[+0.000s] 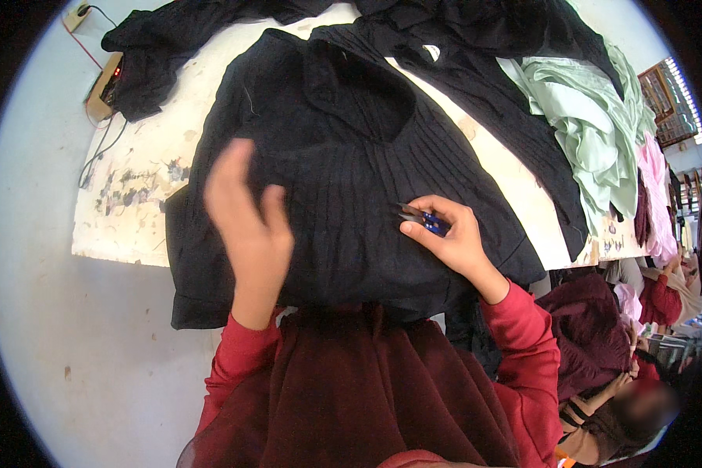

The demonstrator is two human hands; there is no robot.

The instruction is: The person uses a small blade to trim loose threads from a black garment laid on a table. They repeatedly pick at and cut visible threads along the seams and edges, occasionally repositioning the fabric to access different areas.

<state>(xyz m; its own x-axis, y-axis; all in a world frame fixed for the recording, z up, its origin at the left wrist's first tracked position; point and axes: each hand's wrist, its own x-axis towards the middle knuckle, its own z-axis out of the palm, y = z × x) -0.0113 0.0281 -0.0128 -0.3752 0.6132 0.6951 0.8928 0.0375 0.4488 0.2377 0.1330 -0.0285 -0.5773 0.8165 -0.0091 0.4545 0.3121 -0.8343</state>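
A black pleated garment [335,187] lies spread over the table's near edge in front of me, its dark opening at the far side and its lower part hanging toward my lap. Between the thumb and fingers of my right hand [454,238] is a small pair of thread snips [435,225] with blue handles, the dark blades pointing left over the pleats. My left hand [249,222] is over the garment's left part, slightly blurred, with the thumb apart from the fingers and nothing in it. Whether it touches the cloth I cannot tell.
The pale, stained table [121,234] holds more black cloth [483,101] at the back and right. A light green cloth pile [581,117] and pink cloth [657,203] hang at the right edge. A wooden box with cables [105,90] sits back left. Another person [600,405] sits at lower right.
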